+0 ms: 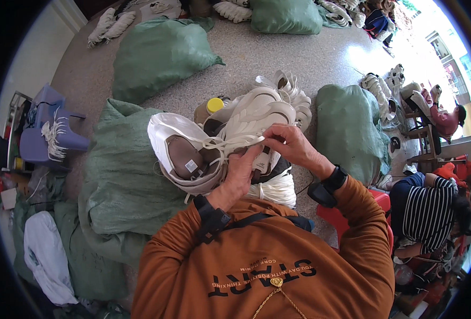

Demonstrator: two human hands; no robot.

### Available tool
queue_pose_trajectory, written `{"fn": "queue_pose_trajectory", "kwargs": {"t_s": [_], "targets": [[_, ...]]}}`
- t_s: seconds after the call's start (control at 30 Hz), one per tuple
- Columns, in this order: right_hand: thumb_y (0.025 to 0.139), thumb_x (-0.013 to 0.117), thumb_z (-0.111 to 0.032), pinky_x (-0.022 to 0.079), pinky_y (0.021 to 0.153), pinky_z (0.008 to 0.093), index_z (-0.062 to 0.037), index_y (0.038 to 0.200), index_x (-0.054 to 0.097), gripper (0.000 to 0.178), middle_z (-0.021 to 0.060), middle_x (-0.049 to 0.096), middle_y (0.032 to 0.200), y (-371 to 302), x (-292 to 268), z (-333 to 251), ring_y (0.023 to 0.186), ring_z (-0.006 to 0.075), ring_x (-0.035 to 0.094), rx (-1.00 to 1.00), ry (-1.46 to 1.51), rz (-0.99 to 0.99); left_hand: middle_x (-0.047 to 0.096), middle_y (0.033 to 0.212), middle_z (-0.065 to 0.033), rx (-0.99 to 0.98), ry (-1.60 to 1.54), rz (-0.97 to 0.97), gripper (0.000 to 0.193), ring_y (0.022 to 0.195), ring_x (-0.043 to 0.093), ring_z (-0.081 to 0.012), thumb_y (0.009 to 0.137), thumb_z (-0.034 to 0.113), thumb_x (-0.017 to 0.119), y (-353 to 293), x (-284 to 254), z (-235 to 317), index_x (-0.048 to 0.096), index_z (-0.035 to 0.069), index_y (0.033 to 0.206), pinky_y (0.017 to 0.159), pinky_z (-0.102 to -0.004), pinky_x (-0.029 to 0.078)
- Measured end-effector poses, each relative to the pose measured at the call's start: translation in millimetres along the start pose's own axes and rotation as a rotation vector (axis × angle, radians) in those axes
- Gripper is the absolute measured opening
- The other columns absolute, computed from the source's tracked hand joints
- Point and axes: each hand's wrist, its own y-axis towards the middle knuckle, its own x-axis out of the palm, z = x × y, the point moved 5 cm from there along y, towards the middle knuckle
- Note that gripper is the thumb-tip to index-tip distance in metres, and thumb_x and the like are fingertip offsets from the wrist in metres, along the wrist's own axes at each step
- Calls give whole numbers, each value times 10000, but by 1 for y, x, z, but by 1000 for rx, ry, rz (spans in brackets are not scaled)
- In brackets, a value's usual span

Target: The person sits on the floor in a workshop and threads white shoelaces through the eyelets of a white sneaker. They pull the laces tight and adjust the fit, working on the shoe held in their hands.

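A white shoe upper (158, 130) lies in front of me with its opening toward the left, showing a brown lining and a small white label inside. White shoelace (230, 142) runs across its front edge in loops. My left hand (239, 173) is closed on the lace at the shoe's edge, its fingertips partly hidden. Beside it, my right hand (291, 146) pinches the same lace between thumb and forefinger. Further white sneakers (259, 109) are piled just beyond my hands. Below the hands, near my lap, rests a bundle of white laces (274, 190).
Green sacks (163, 56) stand around me, including one at the right (350, 125). A jar with a yellow lid (214, 105) is behind the shoe. A purple chair (47, 130) is at left, a red stool (331, 218) at right. People sit at far right, one in a striped top (432, 210).
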Motion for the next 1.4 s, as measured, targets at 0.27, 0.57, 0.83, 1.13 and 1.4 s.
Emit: {"fn": "queue_pose_trajectory", "kwargs": {"t_s": [0.27,0.57,0.83,1.13,1.4], "targets": [[853,627,-69,508,709,444,10,877,669,92,196,665,810,18,-1,-15,799,385,651,-264,-220,-196,677,1143,-2,182,-53,22,396,973,671,-123,908,191,746,-1,2,0,621,81,1267,788,-291,547],[872,650,-87,509,663,385,21,882,675,112,152,673,787,30,3,-17,707,297,638,-70,-205,-312,671,1120,20,-8,-9,56,404,987,657,-109,891,240,774,3,-10,-6,626,120,1247,785,-281,538],[854,633,-94,506,689,432,13,859,680,117,185,666,774,21,4,-12,734,366,647,-193,-241,-211,648,1184,18,8,-7,14,447,1029,642,-112,918,281,746,2,-7,-4,584,123,1302,828,-286,534],[840,658,-136,482,671,459,-15,806,636,128,180,644,738,43,19,-15,740,384,644,-119,-627,-546,636,1230,16,-65,-39,52,397,1091,632,-127,957,213,685,1,-13,-9,566,113,1322,913,-306,525],[825,682,-98,473,669,461,-31,834,591,114,164,635,744,28,10,-11,763,377,649,-160,-343,-319,629,1287,-26,-20,-69,-28,401,1162,618,-163,961,123,654,-5,-3,1,558,83,1348,968,-325,500]]}}
